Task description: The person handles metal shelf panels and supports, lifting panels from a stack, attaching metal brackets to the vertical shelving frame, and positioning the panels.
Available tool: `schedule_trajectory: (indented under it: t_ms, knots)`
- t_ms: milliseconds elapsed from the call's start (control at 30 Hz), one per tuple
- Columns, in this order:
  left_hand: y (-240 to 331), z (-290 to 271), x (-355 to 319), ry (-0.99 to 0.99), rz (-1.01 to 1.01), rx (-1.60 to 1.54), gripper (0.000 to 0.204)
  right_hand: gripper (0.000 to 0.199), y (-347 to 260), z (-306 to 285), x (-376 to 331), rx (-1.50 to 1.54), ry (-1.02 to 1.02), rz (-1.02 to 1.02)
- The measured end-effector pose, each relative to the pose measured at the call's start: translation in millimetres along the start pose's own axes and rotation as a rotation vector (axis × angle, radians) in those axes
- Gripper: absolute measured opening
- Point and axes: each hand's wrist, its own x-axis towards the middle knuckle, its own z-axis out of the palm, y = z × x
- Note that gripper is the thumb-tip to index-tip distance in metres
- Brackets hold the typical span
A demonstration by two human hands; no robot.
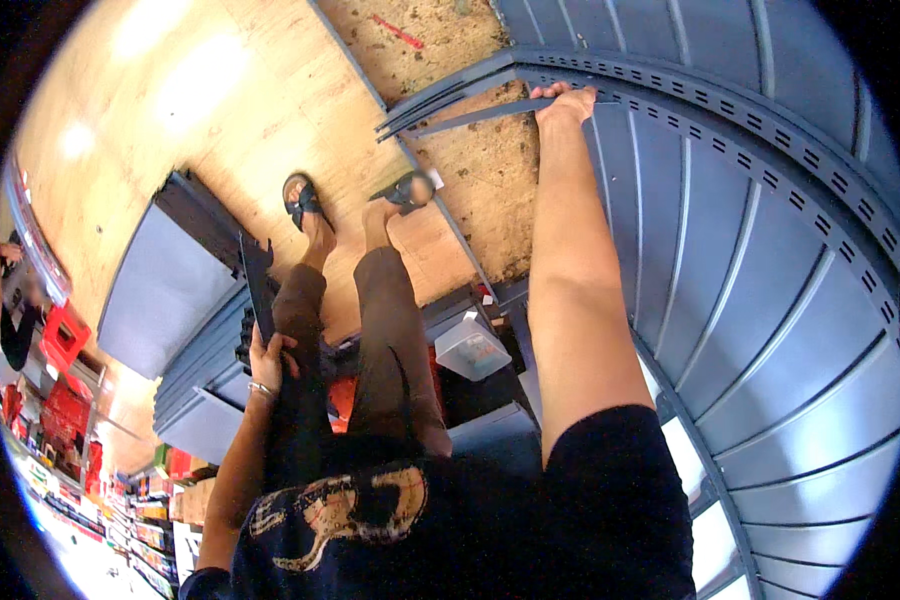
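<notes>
My right hand (567,103) reaches far out and is closed on a dark grey metal shelf bracket (480,116). The bracket's end lies against a slotted upright (710,130) of the grey metal shelving. Its long arm points left over the worn floor. Lower on the left, my left hand (270,358) is wrapped round another dark bracket (257,285), held upright with its hooked end at the top. A few dark pieces bunch beside that hand, partly hidden by the fingers.
Grey ribbed back panels (770,330) curve along the right. Stacked grey shelf panels (165,285) lie at the left on the wood floor (240,110). A clear plastic tub (472,350) stands near my legs. Red stools (65,338) and another person are at the far left.
</notes>
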Motion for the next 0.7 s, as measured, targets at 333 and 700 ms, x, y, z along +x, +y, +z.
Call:
schedule_trajectory:
  t_ms: [333, 700]
  knots:
    - [6.8, 8.8, -6.0, 0.051, 0.029, -0.009, 0.022, 0.038, -0.8, -3.3, -20.3, -0.129, 0.111, -0.099]
    - [-0.8, 4.7, -4.9, 0.022, 0.052, 0.017, 0.028, 0.039, -25.6, -14.5, -1.0, -0.178, -0.048, 0.106]
